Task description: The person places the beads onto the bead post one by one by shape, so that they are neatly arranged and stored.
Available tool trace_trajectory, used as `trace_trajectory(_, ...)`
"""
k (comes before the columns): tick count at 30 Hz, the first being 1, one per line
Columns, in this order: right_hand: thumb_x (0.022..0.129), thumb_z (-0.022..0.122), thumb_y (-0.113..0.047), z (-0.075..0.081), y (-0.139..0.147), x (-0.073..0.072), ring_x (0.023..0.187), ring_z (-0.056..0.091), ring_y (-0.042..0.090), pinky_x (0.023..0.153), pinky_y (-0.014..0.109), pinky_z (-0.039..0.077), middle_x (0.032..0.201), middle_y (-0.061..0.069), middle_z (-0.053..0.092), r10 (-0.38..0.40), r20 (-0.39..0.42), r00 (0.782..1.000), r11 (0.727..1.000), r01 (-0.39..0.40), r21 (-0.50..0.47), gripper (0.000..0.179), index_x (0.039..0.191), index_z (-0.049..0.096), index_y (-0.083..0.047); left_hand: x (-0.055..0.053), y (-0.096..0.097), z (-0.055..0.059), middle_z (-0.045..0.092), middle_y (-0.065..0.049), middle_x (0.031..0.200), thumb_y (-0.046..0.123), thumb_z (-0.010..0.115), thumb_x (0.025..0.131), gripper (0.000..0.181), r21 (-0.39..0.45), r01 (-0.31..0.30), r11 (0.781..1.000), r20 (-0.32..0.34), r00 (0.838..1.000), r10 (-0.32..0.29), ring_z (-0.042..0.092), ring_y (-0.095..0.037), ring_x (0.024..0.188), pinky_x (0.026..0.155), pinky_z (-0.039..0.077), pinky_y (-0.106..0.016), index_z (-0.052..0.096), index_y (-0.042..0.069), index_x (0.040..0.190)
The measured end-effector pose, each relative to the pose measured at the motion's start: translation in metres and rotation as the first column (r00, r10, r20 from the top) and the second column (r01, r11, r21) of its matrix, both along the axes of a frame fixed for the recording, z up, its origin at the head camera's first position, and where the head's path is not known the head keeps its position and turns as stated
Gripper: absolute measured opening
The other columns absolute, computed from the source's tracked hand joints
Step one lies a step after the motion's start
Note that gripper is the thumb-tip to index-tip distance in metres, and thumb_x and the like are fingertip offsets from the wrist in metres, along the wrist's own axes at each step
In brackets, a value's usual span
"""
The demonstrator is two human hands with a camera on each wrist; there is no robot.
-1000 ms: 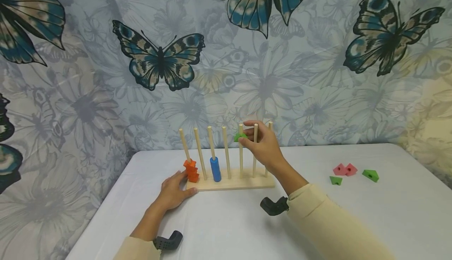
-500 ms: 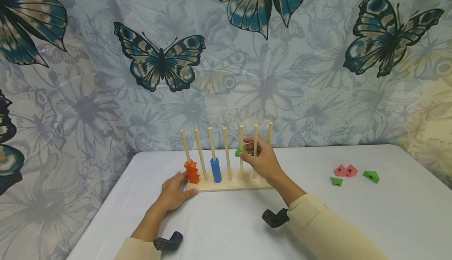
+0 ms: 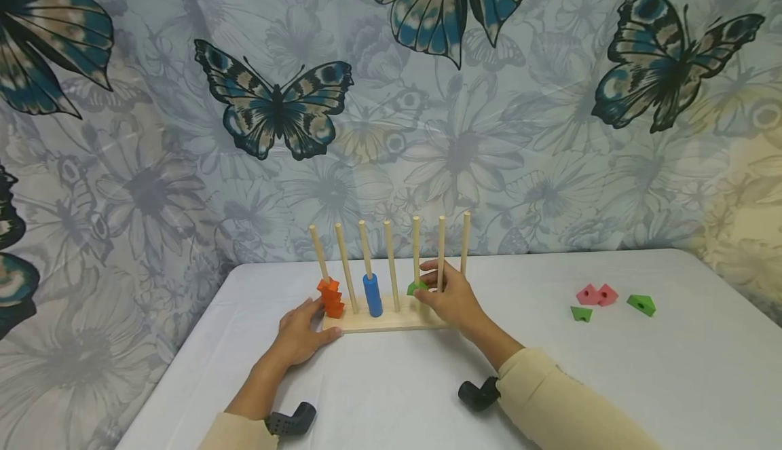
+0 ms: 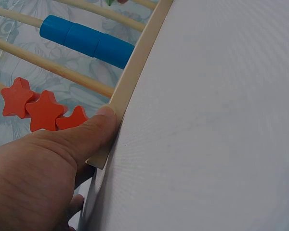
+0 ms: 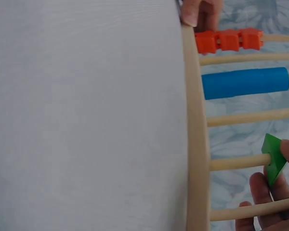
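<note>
A wooden peg stand (image 3: pixel 391 323) with a row of upright pegs stands on the table. My left hand (image 3: pixel 299 333) holds its left end, thumb (image 4: pixel 94 130) on the front edge of the base. Beside that hand, orange star beads (image 3: pixel 332 298) are stacked on the leftmost peg. A stack of blue cylinder beads (image 3: pixel 373 295) fills the lower part of the third peg. My right hand (image 3: pixel 453 295) pinches a green triangular bead (image 5: pixel 274 159), which is threaded on the fifth peg above the base. Some of the right fingers reach behind the neighbouring peg (image 5: pixel 255 210).
Right of the stand lie two pink beads (image 3: pixel 588 294), a small green triangular bead (image 3: pixel 582 313) and a larger green one (image 3: pixel 641 305). A white cloth covers the table (image 3: pixel 379 389). Behind it hangs a butterfly-patterned cloth (image 3: pixel 391 165).
My right hand has slid the green triangular bead down the fifth peg, from near its top to the lower part. The left hand has stayed at the stand's left end.
</note>
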State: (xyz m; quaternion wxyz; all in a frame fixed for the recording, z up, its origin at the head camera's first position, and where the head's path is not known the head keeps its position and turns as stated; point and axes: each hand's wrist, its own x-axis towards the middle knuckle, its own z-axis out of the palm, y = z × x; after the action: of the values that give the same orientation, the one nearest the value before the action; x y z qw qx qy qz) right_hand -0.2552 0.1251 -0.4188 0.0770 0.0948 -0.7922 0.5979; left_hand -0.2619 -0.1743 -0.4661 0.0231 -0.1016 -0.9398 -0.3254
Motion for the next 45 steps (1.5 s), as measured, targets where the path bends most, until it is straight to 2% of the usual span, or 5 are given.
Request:
trace_trajectory(10,0.077,0.075,0.006,-0.016,-0.002,-0.003,0.089,0.065,0.023,0.085,0.042,0.051,0.091,0.005,0.067,-0.046,0.039,0.998,0.993,0.041,0.114,0.043,0.116,0.057,0.0,0.002,-0.001,0.003,0.048,-0.021,0.14,0.031,0.081,0.079,0.077,0.0,-0.002,1.0,-0.003,1.0,0.002,0.027,-0.038,0.138,0.11,0.009,-0.056,0.047,-0.002,0.139)
trace_trajectory(23,0.078,0.073,0.003,-0.021,0.001,0.001,0.092,0.066,0.025,0.085,0.047,0.05,0.094,0.004,0.069,-0.053,-0.009,0.999,0.966,0.054,0.252,0.046,0.121,0.056,-0.003,0.002,-0.004,0.001,0.048,-0.021,0.14,0.033,0.08,0.079,0.078,-0.002,-0.008,1.0,-0.004,1.0,0.008,0.027,-0.038,0.138,0.11,0.01,-0.056,0.047,-0.002,0.14)
trace_trajectory(32,0.086,0.068,-0.003,0.0,0.02,0.018,0.11,0.06,0.034,0.093,0.046,0.048,0.115,0.016,0.064,0.011,-0.017,1.0,0.959,-0.005,0.285,0.052,0.134,0.049,-0.005,0.001,-0.001,-0.001,0.049,-0.021,0.139,0.034,0.081,0.079,0.076,0.003,-0.01,1.0,0.002,1.0,0.01,0.028,-0.037,0.138,0.11,0.01,-0.055,0.049,-0.001,0.138)
trace_trajectory(39,0.087,0.072,-0.007,0.026,0.043,0.04,0.107,0.062,0.032,0.09,0.045,0.049,0.119,0.015,0.062,0.056,-0.181,0.982,0.955,0.001,0.298,0.057,0.138,0.047,-0.006,0.001,0.001,-0.002,0.048,-0.021,0.14,0.035,0.081,0.078,0.077,0.0,-0.022,1.0,0.007,1.0,0.022,0.028,-0.038,0.138,0.11,0.01,-0.057,0.049,0.001,0.14)
trace_trajectory(45,0.083,0.074,-0.001,0.043,0.068,0.058,0.099,0.064,0.025,0.083,0.039,0.053,0.114,0.008,0.063,0.065,-0.423,0.904,0.946,0.079,0.315,0.057,0.135,0.051,-0.007,0.002,0.003,0.0,0.048,-0.02,0.14,0.032,0.081,0.079,0.076,-0.009,-0.019,1.0,0.001,1.0,0.019,0.028,-0.037,0.138,0.11,0.01,-0.056,0.048,0.001,0.14)
